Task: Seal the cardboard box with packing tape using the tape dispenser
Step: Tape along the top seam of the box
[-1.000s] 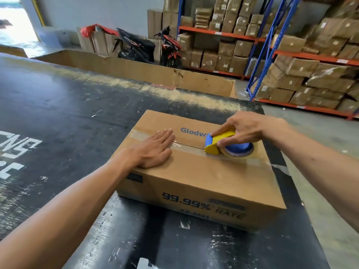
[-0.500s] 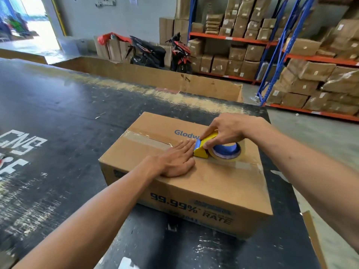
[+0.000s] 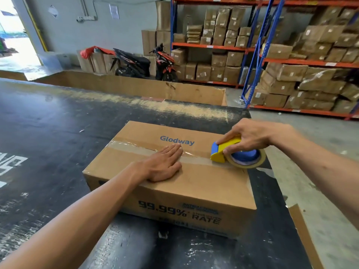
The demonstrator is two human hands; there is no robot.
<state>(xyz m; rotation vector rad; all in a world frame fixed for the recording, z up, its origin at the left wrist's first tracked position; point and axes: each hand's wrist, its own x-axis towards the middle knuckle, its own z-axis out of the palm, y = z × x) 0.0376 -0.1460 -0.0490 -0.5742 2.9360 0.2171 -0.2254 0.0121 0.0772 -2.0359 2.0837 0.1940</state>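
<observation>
A brown cardboard box (image 3: 204,183) printed "Glodway" lies on a black table (image 3: 48,133). A strip of clear packing tape (image 3: 132,147) runs along its top seam from the left edge. My left hand (image 3: 165,164) lies flat on the tape near the middle of the lid, fingers together. My right hand (image 3: 254,137) grips a yellow and blue tape dispenser (image 3: 227,152) with its tan tape roll (image 3: 246,159), at the right end of the seam, near the box's right edge.
A long open cardboard tray (image 3: 136,88) stands beyond the table. Two motorbikes (image 3: 132,63) are parked by the back wall. Blue and orange racks (image 3: 252,61) full of cartons fill the right. A cardboard piece (image 3: 303,233) leans at the table's right edge.
My right hand has drawn the dispenser rightward along the seam to the box's right end. My left hand has stayed flat on the tape, now farther from the dispenser.
</observation>
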